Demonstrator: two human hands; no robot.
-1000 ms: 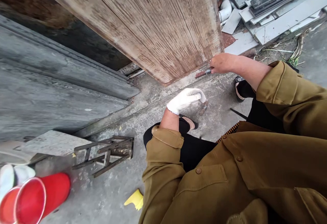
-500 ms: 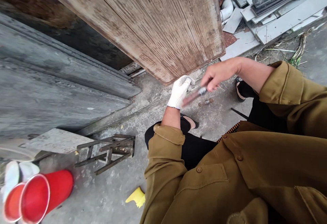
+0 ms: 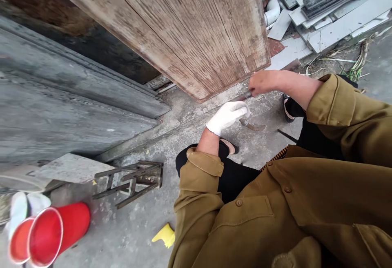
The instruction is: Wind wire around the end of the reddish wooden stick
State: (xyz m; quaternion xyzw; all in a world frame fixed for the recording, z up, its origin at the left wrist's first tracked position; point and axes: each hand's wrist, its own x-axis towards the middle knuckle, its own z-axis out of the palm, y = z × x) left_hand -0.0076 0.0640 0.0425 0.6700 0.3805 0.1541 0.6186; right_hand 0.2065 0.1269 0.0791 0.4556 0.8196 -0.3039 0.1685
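My left hand, in a white glove, has its fingers curled in front of the wooden door's lower edge. Just below its fingertips is a brown curved piece with a silvery collar; whether the fingers grip it I cannot tell. My bare right hand is closed around a brown-shafted tool with a silvery band. Its near end points toward the glove, and its kind is unclear. Above both hands stands the weathered wooden door, its brown paint worn through in streaks.
Grey boards stand at the left. A small wooden stool lies on its side near red buckets. A yellow scrap lies on the concrete. Stacked tiles and planks and a white pipe are at the upper right.
My left hand has moved right and down, close to the curved piece, which now shows at a different angle. My right hand has risen slightly and turned with its tool.
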